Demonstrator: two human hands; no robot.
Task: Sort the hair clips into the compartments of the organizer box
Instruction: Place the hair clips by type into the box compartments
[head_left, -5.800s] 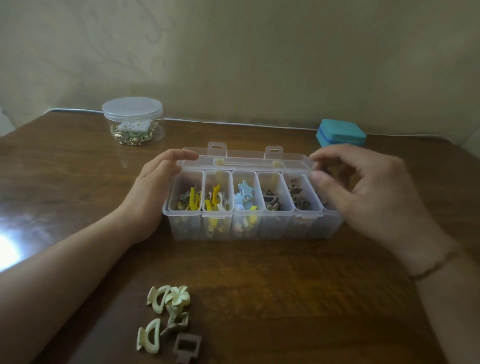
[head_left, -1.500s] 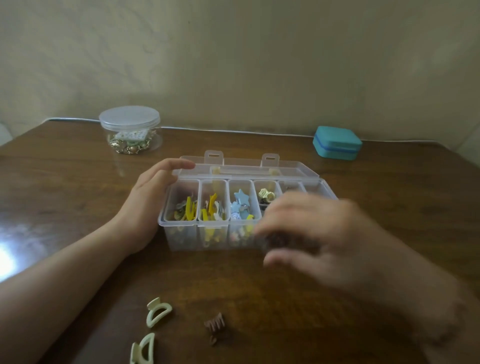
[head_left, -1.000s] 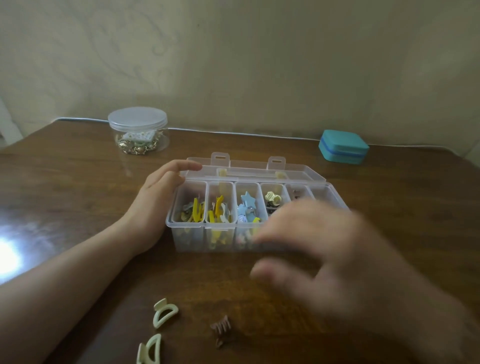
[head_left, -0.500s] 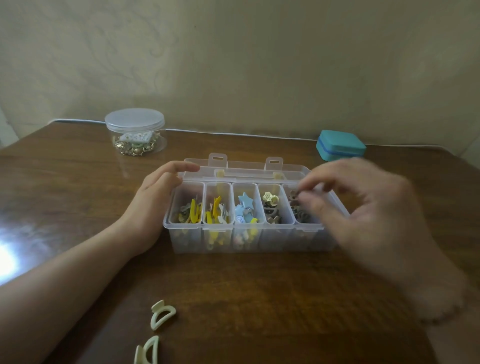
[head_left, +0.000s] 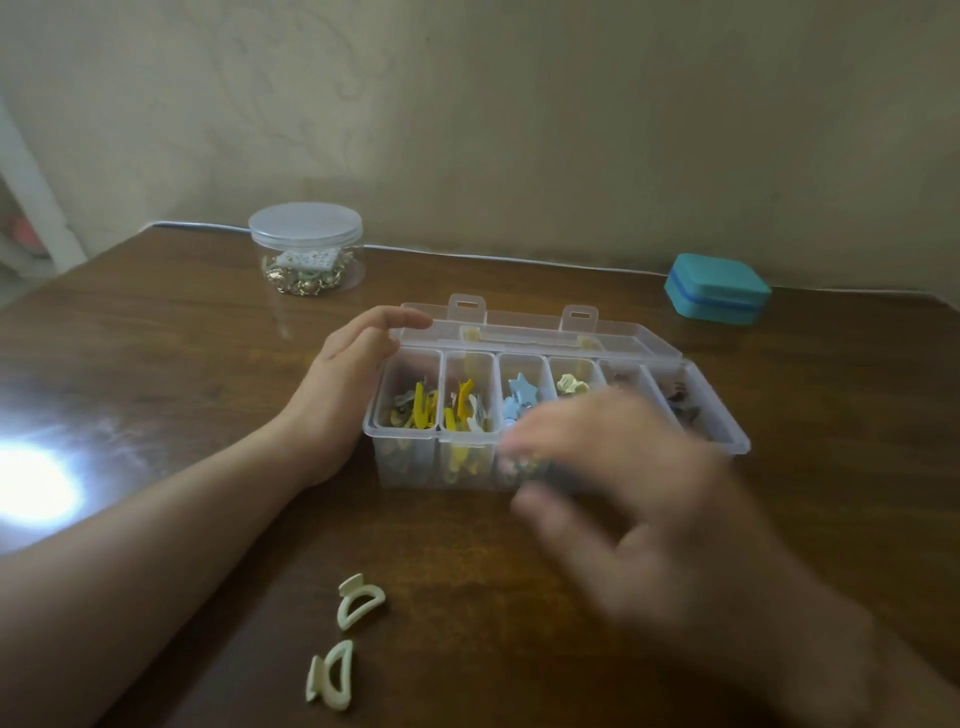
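Observation:
The clear organizer box (head_left: 727, 431) stands open at the table's middle, its compartments holding yellow, blue, cream and brown hair clips. My left hand (head_left: 337, 395) rests against the box's left end, fingers touching the lid corner. My right hand (head_left: 623, 493) is blurred in front of the box, fingers spread, nothing seen in it; it hides the box's middle front. Two cream half-moon claw clips lie on the table near me, one (head_left: 358, 600) above the other (head_left: 330, 675).
A clear round jar (head_left: 305, 249) with gold trinkets stands at the back left. A teal case (head_left: 717, 288) sits at the back right by the wall. A white cable (head_left: 519, 257) runs along the table's far edge. A bright glare spot lies at left.
My right hand has come back from above the box's right compartments toward me and to the left, empty. The brown clip seen on the table a second ago is gone from there.

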